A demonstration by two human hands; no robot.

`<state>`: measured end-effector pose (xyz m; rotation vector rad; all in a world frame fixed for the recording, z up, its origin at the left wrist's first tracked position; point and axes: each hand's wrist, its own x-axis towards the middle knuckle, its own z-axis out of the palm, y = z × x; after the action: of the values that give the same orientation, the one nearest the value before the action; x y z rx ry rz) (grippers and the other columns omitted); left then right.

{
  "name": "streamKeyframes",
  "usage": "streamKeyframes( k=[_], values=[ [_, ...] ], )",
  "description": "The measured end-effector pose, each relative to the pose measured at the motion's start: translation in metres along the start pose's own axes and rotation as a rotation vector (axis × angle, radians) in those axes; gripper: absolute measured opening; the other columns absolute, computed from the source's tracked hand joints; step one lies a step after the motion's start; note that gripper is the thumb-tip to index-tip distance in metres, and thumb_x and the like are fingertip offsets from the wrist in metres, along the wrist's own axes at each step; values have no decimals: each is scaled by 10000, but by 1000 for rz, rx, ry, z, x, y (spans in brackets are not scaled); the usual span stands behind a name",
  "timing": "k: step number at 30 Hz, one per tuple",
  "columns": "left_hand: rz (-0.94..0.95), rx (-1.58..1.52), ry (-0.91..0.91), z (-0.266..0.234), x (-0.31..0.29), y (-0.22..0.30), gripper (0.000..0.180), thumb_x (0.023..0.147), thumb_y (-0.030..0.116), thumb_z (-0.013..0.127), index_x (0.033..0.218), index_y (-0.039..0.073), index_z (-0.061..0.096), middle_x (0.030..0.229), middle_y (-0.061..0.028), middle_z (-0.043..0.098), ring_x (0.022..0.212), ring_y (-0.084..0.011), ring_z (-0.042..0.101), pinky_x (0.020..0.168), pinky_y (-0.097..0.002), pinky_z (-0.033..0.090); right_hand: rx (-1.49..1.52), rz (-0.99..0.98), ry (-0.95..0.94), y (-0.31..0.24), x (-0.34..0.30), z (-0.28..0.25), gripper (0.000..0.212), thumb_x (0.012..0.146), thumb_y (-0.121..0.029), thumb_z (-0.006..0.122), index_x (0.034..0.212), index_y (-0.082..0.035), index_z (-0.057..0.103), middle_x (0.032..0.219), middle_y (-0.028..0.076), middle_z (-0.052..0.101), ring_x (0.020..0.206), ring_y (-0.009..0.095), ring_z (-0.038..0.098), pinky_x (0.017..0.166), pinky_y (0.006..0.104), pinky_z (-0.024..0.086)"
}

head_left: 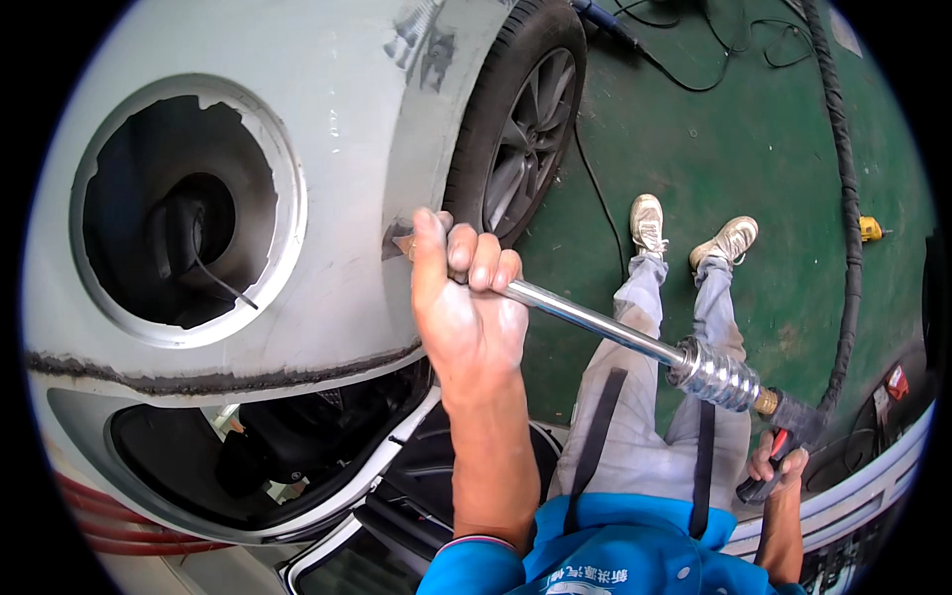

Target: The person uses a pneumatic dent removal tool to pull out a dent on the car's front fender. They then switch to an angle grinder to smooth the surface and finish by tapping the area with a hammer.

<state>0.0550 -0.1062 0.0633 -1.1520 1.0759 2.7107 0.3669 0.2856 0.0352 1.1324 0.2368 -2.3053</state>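
A chrome dent-puller rod [595, 322] runs from the grey car fender [337, 149] down to the right. My left hand [464, 302] is wrapped around the rod close to its tip, which touches the fender edge beside the wheel arch. A ribbed chrome sliding weight [716, 377] sits lower on the rod, followed by a brass fitting and a black handle with a red trigger. My right hand [778, 471] grips that handle at the lower right.
A round headlight opening [178, 208] gapes in the fender on the left. The front tyre and alloy wheel [526, 119] stand just above my left hand. A thick black hose [848, 198] and thin cables lie on the green floor. My legs and shoes [684, 233] point away.
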Motion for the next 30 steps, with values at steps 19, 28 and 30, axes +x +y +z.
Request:
streamKeyframes(
  k=[19,28,30],
  values=[
    [168,196,146,12,-12,-12,198,1014,241,578,928,93,479,766,3,432,636,-99,405,582,-273,368,102,29,-6,-6,14,-17,459,595,-156,720,930,142,620,699,170,617,490,220,546,507,376,436],
    [165,181,108,10,-10,-5,182,1018,243,571,944,91,507,756,4,437,631,-102,405,579,-271,376,197,-17,23,2,13,-14,694,591,-99,707,1214,138,513,772,198,637,494,241,545,509,399,444],
    [169,170,79,6,-9,-4,180,1018,246,572,949,91,510,754,3,439,628,-103,406,577,-273,380,200,-16,1,4,13,-20,759,595,-94,713,1281,117,468,721,191,615,480,241,537,502,399,444]
  ],
)
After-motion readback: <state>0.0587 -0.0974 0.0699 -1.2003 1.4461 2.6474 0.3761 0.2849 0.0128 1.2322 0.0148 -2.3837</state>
